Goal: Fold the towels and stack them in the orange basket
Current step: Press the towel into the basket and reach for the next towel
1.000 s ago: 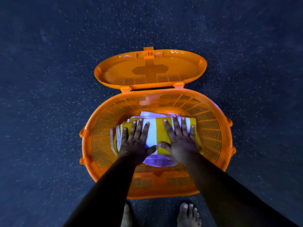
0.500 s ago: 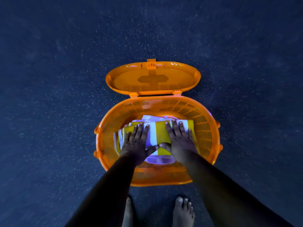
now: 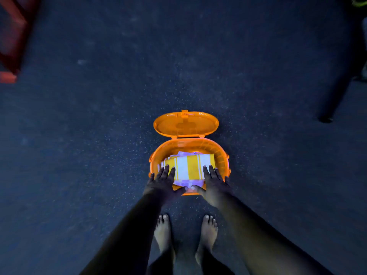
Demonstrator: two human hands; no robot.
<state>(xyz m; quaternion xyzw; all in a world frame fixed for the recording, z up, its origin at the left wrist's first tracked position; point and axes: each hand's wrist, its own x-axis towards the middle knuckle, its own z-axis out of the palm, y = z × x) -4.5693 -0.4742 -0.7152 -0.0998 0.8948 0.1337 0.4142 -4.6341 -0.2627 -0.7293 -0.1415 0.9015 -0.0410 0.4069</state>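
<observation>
So the orange basket [image 3: 222, 161] sits on the dark speckled floor [image 3: 99, 155] with its lid [image 3: 185, 125] flipped open and lying back on the far side, still hinged to the rim. Inside there's a folded towel [image 3: 191, 166] on top, yellow with white stripes, lying flat and filling most of the opening. Under it you can see edges of more pale towels [image 3: 188, 183] poking out at the near side and at the far left, so it's a stack.

Both hands hover over the near edge of the basket, palms down. The left hand [image 3: 161, 184] has its fingers spread and straight, tips reaching over the left near corner of the striped towel; the grip is released, nothing pinched. The right hand [image 3: 215, 185] is the same deal, fingers straight over the right near corner, holding nothing. The two thumbs point toward each other above the basket's near rim, nearly meeting. Can't really tell whether the fingertips are actually touching the cloth or just floating above it.

Two bare feet [image 3: 164, 235] stand on the floor just behind the basket. Something reddish [image 3: 10, 36] sits in the top left corner, and a dark leg [image 3: 335, 96] of some furniture is off to the right.
</observation>
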